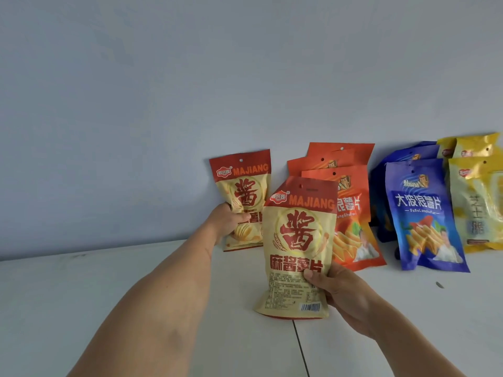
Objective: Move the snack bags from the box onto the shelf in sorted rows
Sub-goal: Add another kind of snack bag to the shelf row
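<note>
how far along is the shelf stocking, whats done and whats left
Done: rows of orange bags, blue bags and yellow bags lean on the wall. In hand: the left hand stands one beige-and-red MAJIANG bag upright; the right hand holds another. The box is out of view, so what is left is unknown.

The snack bags (299,240) are glossy printed plastic film, crinkled at the seams. The shelf (109,281) is smooth, matt white; the wall (190,77) looks matt.
</note>
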The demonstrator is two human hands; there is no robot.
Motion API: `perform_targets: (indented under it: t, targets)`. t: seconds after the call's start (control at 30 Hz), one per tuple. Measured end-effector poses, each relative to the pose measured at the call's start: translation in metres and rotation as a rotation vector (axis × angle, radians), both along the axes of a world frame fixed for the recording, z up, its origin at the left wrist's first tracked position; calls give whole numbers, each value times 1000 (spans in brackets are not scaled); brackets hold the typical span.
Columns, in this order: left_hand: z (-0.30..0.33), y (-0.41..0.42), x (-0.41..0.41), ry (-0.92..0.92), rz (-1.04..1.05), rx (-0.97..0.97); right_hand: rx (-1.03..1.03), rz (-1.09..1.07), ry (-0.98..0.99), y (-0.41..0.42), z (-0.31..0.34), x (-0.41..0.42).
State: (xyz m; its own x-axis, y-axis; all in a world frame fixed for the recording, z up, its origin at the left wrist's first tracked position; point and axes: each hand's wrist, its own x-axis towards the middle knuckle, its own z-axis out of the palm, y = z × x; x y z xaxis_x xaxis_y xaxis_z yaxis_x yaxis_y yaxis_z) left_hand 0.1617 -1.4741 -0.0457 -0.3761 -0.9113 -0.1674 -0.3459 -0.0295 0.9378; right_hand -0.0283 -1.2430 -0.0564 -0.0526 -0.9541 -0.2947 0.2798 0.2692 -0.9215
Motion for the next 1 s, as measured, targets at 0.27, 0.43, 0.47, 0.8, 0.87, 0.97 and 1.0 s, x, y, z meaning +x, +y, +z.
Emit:
perform_targets:
  t: [0.27,0.43,0.47,0.8,0.87,0.97,1.0]
  targets:
    - [3,1,-3,-25,19,-46,12,-1,18,-7,8,-7]
    - [4,9,-1,-7,100,-34,24,14,53,-13,10,-9]
    - [5,12,1,9,111,-33,31,16,64,-15,9,-9]
    - [0,48,61,-771,49,-660,49,60,146,-64,16,14]
    - [-6,52,75,-923,-54,-825,28,91,182,-76,16,19]
    - [-14,52,89,-984,-134,-977,13,90,217,-96,14,24]
    - [-17,51,92,-981,-162,-1024,12,84,222,-102,13,25]
